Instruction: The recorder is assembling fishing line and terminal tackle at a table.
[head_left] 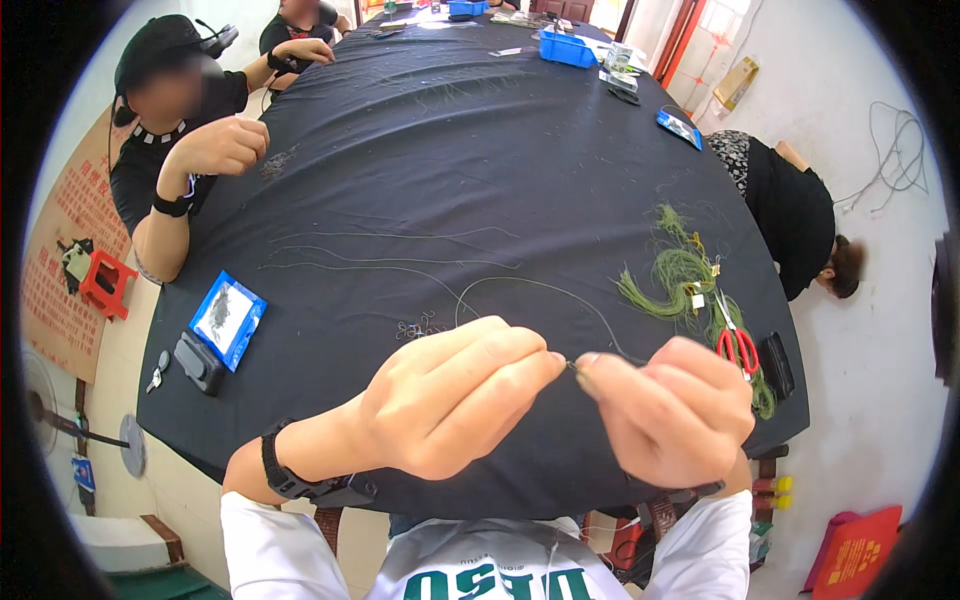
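Observation:
My left hand [465,400] is closed in a pinch, its fingertips meeting those of my right hand [670,410] above the near side of the table. A tiny dark piece shows between the two pinches; most of it is hidden. From my right fingers a thin green line [560,288] loops away over the black cloth. Beyond my left hand lies a small pile of dark fish hooks [415,327]. Several cut lengths of line [400,262] stretch across the cloth farther off. To the right of my right hand are red-handled scissors [738,350] and green line bundles [680,275].
A blue-and-white packet [230,315] and a dark grey case [198,362] lie at the left edge. A black case [778,365] is at the right edge. Co-workers sit along the left side; another person [790,210] bends at the right. A blue basket [567,48] stands far off.

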